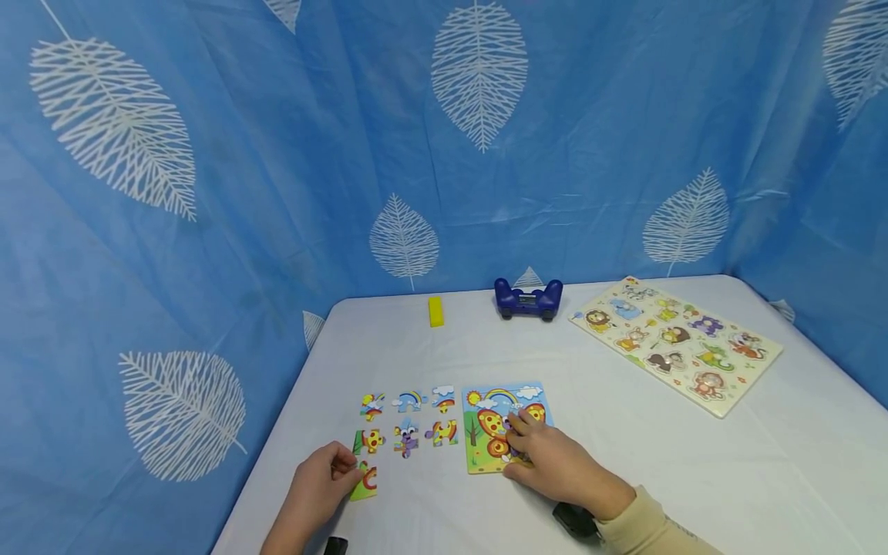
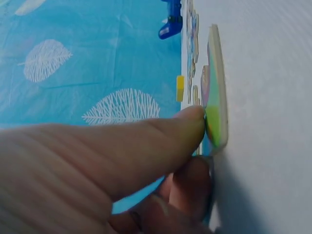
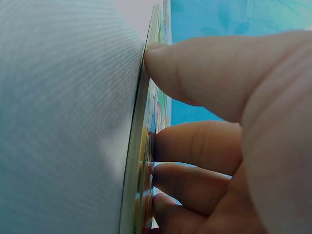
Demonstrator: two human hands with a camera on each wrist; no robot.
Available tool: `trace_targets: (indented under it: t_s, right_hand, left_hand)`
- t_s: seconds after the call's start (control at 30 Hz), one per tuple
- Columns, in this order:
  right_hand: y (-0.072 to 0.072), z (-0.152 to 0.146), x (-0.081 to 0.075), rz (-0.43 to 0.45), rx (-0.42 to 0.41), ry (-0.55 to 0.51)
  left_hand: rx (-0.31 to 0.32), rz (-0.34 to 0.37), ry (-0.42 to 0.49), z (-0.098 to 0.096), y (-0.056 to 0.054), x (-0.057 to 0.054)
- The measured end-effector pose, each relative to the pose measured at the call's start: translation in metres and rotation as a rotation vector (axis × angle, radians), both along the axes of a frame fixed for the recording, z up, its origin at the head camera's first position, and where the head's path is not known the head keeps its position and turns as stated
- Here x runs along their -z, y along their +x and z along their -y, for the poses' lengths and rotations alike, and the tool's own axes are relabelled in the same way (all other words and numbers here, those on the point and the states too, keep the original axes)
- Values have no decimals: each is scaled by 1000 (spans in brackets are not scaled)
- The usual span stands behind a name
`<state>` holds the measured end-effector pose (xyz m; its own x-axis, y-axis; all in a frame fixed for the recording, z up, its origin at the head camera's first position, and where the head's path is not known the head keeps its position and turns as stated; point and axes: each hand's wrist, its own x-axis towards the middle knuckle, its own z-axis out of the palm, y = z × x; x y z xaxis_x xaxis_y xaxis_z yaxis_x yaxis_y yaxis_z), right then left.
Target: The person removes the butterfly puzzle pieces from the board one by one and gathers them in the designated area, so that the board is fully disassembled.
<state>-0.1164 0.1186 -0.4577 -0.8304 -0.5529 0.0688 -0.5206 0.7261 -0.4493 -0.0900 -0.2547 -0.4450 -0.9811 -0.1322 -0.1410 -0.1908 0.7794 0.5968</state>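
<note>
My left hand [image 1: 321, 482] is at the lower left corner of a group of loose pieces. Its thumb and a finger pinch the edge of a green jigsaw piece [image 1: 364, 484] with a red curve on it; in the left wrist view this jigsaw piece [image 2: 214, 92] is close over the white table. My right hand [image 1: 551, 459] rests on a square puzzle board [image 1: 479, 455] with a butterfly and rainbow picture. The right wrist view has its fingertips on the puzzle board's face [image 3: 141, 161] and the thumb at its edge. The hand hides the board's lower right part.
Several other jigsaw pieces [image 1: 406, 438] lie in rows left of the board. Farther back are a yellow block [image 1: 435, 311], a blue game controller [image 1: 529, 301] and a large animal puzzle board [image 1: 676, 339]. A blue leaf-print curtain [image 1: 312, 154] surrounds the white table [image 1: 624, 462].
</note>
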Motion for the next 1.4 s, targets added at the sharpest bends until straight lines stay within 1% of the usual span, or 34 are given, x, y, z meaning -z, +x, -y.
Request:
trace_targets:
  t_s: [0.07, 0.13, 0.2, 0.27, 0.33, 0.37, 0.43, 0.5, 0.57, 0.6, 0.67, 0.7, 0.8, 0.87, 0.93, 1.03, 1.1, 1.27, 1.33, 1.4]
  right_hand:
    - [1, 0, -1, 1, 2, 1]
    - [1, -1, -1, 4, 3, 5]
    - [1, -1, -1, 7, 5, 7]
    - [1, -2, 0, 4, 8, 10]
    - [2, -3, 0, -2, 12, 10]
    - [2, -3, 0, -4, 13, 8]
    - [2, -4, 1, -3, 12, -2]
    - [3, -5, 2, 1, 7, -12]
    - [3, -5, 4, 3, -1, -25]
    - [3, -4, 4, 1, -7, -32]
    - [2, -3, 5, -6, -20, -39]
    - [1, -2, 5, -9, -26, -43]
    - [0, 1, 5, -14, -38, -53]
    - [0, 2, 4, -13, -36, -50]
    - [-1, 2, 2, -19, -24, -47]
    - [-2, 0, 0, -23, 1, -43]
    - [-3, -1, -1, -18, 13, -47]
    - [-12, -8, -1, 5, 27, -103]
    - [-15, -13, -1, -2, 61, -118]
    - [-18, -17, -1, -20, 120, -112]
  left_hand:
    - [0, -10, 3, -2, -1, 0]
    - [3, -42, -7, -5, -1, 1]
    - [4, -90, -25, -13, -1, -1]
    - [33, -155, -48, -26, 0, -6]
    - [87, -193, -64, -45, 2, -15]
    - [129, -201, -66, -56, 1, -18]
    - [233, -202, -53, -77, 0, -24]
    - [341, -185, -25, -96, -4, -28]
    - [427, -168, 6, -113, -10, -30]
    - [460, -162, 17, -120, -14, -29]
    - [508, -153, 36, -132, -20, -27]
    - [521, -148, 39, -137, -23, -24]
    - [538, -151, -1, -151, -29, -10]
    - [539, -159, -25, -157, -32, 0]
    - [534, -190, -46, -161, -35, 8]
    - [526, -229, -31, -163, -39, 17]
    - [527, -254, -31, -163, -41, 20]
    - [540, -260, -57, -163, -40, 23]
    - [538, -264, -56, -163, -39, 22]
    - [537, -269, -49, -164, -39, 22]
